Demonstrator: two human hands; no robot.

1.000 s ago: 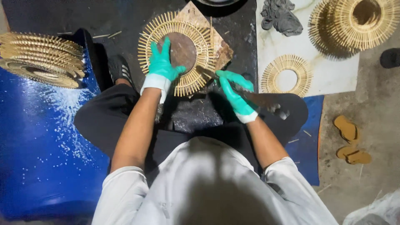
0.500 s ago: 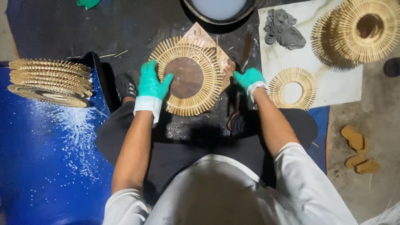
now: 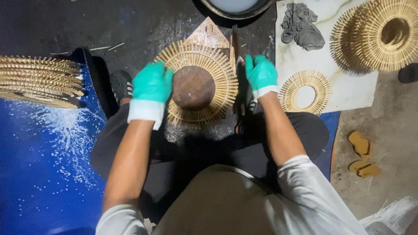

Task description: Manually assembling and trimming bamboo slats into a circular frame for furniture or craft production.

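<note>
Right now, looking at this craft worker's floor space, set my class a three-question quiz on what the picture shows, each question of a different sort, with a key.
1. True or false: both hands wear green gloves.
2. Multiple choice: what sits in the middle of the stick ring between the hands? A) a white bowl B) a round brown disc C) a grey rag
3. Short answer: on which side of the person does the blue sheet lie?

Key
1. True: the left hand and right hand are both gloved.
2. B: the round brown disc fills the centre of the stick ring.
3. The person's left, where the blue sheet lies under a stack of rings.
</note>
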